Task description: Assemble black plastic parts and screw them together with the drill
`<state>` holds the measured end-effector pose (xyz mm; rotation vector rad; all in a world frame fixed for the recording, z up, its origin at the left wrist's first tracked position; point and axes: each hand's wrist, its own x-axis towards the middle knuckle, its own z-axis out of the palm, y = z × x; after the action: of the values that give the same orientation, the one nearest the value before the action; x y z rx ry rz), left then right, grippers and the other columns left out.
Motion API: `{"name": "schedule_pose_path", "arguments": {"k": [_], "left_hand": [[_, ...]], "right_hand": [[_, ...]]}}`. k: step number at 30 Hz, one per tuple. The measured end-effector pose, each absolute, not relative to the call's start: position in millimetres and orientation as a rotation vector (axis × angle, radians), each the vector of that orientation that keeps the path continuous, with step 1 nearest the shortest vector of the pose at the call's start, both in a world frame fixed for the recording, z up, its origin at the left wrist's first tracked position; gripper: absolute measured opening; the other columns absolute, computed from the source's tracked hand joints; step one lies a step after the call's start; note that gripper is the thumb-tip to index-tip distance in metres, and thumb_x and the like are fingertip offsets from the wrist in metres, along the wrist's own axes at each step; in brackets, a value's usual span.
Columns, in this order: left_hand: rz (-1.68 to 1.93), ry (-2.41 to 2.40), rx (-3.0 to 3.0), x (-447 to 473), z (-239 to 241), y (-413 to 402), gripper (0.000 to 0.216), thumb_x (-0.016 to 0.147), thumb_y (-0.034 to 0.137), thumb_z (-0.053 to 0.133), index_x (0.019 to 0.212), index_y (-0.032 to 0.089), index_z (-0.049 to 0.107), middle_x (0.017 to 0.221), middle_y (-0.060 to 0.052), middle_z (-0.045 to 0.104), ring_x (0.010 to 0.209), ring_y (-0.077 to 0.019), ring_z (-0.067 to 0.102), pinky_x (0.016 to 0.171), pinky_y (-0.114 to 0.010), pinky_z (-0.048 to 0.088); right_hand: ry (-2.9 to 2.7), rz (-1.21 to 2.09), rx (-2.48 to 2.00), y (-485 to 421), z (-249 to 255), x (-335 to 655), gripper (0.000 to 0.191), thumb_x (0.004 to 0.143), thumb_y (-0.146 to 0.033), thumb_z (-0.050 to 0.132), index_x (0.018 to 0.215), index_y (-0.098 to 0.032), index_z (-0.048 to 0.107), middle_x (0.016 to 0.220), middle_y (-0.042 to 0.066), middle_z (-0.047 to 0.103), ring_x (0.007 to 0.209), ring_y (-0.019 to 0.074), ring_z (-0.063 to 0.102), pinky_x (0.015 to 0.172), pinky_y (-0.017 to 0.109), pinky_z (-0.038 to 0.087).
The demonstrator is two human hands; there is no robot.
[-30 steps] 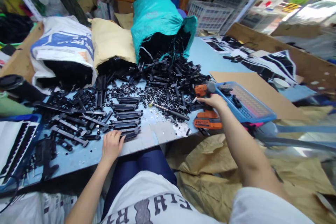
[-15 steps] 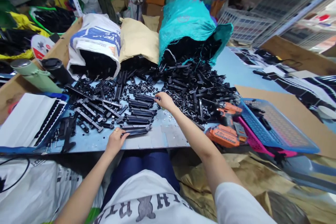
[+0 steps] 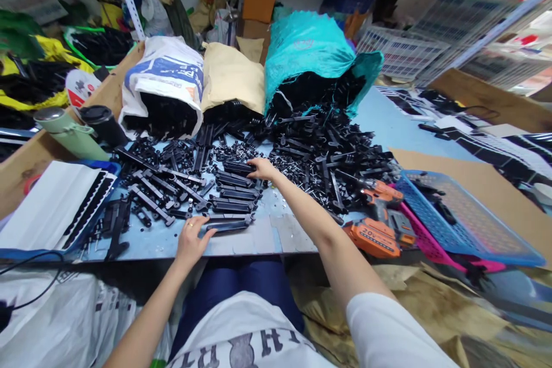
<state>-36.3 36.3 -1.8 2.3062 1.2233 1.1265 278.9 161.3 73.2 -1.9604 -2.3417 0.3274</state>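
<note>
A column of long black plastic pieces (image 3: 235,206) lies across the table in front of me, each shaped like a narrow arm. My left hand (image 3: 192,240) is at the left end of the nearest black piece (image 3: 230,225), thumb and forefinger apart. At the far end of the column, my right hand (image 3: 263,169) has its fingers closed around the right end of a black plastic piece (image 3: 237,167); the fingertips are partly hidden. Small screws and fittings (image 3: 293,175) are scattered right of it. Left of the column lie more loose black arms (image 3: 150,204).
An orange cordless drill (image 3: 375,230) lies at right beside a blue basket (image 3: 466,215). A white sack (image 3: 166,66), a tan sack (image 3: 233,77) and a turquoise sack (image 3: 306,43) stand behind the black heap (image 3: 328,144). A green flask (image 3: 71,132) stands at left.
My left thumb and forefinger have spread apart at the nearest piece. My right hand has shifted slightly left along the far piece. The whole view has tilted a little.
</note>
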Motion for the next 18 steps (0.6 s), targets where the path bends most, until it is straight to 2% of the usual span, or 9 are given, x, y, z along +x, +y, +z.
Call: {"name": "schedule_pose_path", "arguments": {"k": [3, 6, 10, 13, 15, 16, 18], "left_hand": [[1.147, 1.355, 2.452, -17.6, 34.0, 34.7, 0.028, 0.086, 0.035, 0.050, 0.105, 0.017, 0.060, 0.104, -0.012, 0.062, 0.102, -0.0240, 0.055, 0.090, -0.040, 0.043], [1.001, 1.310, 2.625, 10.8, 74.2, 46.2, 0.032, 0.087, 0.042, 0.046, 0.103, 0.017, 0.061, 0.103, -0.014, 0.061, 0.104, -0.0266, 0.053, 0.092, -0.042, 0.039], [0.878, 1.185, 2.665, 39.4, 102.6, 61.3, 0.040, 0.090, 0.048, 0.036, 0.078, 0.017, 0.059, 0.077, -0.011, 0.061, 0.081, -0.0228, 0.057, 0.072, -0.034, 0.042], [0.895, 1.170, 2.623, 45.5, 101.9, 53.6, 0.046, 0.092, 0.048, 0.030, 0.066, 0.018, 0.055, 0.060, -0.007, 0.057, 0.062, -0.0188, 0.055, 0.057, -0.029, 0.037], [0.976, 1.063, 2.506, 47.6, 98.7, 41.2, 0.047, 0.094, 0.041, 0.026, 0.063, 0.019, 0.053, 0.054, -0.004, 0.055, 0.055, -0.0158, 0.054, 0.053, -0.027, 0.035], [1.026, 0.974, 2.422, 49.4, 98.2, 34.2, 0.047, 0.095, 0.037, 0.024, 0.062, 0.019, 0.052, 0.053, -0.003, 0.055, 0.053, -0.0145, 0.054, 0.053, -0.026, 0.036], [1.101, 0.765, 2.265, 54.9, 100.5, 21.0, 0.046, 0.095, 0.030, 0.021, 0.063, 0.018, 0.052, 0.057, -0.003, 0.057, 0.054, -0.0131, 0.056, 0.054, -0.025, 0.038]], "right_hand": [[-2.338, 0.355, -1.771, 138.2, 101.5, 273.9, 0.052, 0.072, -0.035, 0.070, 0.118, -0.013, 0.058, 0.112, 0.011, 0.062, 0.105, 0.0205, 0.055, 0.091, 0.029, 0.039], [-2.299, 0.516, -1.433, 96.9, 132.6, 256.3, 0.048, 0.065, -0.038, 0.075, 0.107, -0.016, 0.065, 0.101, 0.008, 0.066, 0.095, 0.0198, 0.059, 0.086, 0.030, 0.042], [-2.089, 0.637, -1.371, 41.3, 151.9, 234.2, 0.034, 0.063, -0.038, 0.075, 0.090, -0.018, 0.070, 0.086, 0.006, 0.068, 0.082, 0.0186, 0.061, 0.078, 0.029, 0.045], [-1.840, 0.785, -1.433, 18.3, 141.5, 234.8, 0.042, 0.063, -0.047, 0.073, 0.092, -0.017, 0.068, 0.082, 0.006, 0.068, 0.078, 0.0190, 0.062, 0.073, 0.030, 0.047], [-1.710, 0.996, -1.391, 13.1, 127.2, 235.3, 0.051, 0.073, -0.056, 0.060, 0.106, -0.018, 0.063, 0.087, 0.007, 0.068, 0.079, 0.0192, 0.062, 0.070, 0.030, 0.048], [-1.687, 1.094, -1.367, 12.4, 119.1, 232.6, 0.052, 0.081, -0.059, 0.048, 0.110, -0.018, 0.061, 0.090, 0.008, 0.068, 0.079, 0.0188, 0.062, 0.068, 0.029, 0.048], [-1.786, 1.153, -1.395, 12.3, 102.7, 219.9, 0.057, 0.091, -0.057, 0.022, 0.105, -0.018, 0.061, 0.087, 0.007, 0.068, 0.074, 0.0171, 0.062, 0.062, 0.028, 0.047]]}}
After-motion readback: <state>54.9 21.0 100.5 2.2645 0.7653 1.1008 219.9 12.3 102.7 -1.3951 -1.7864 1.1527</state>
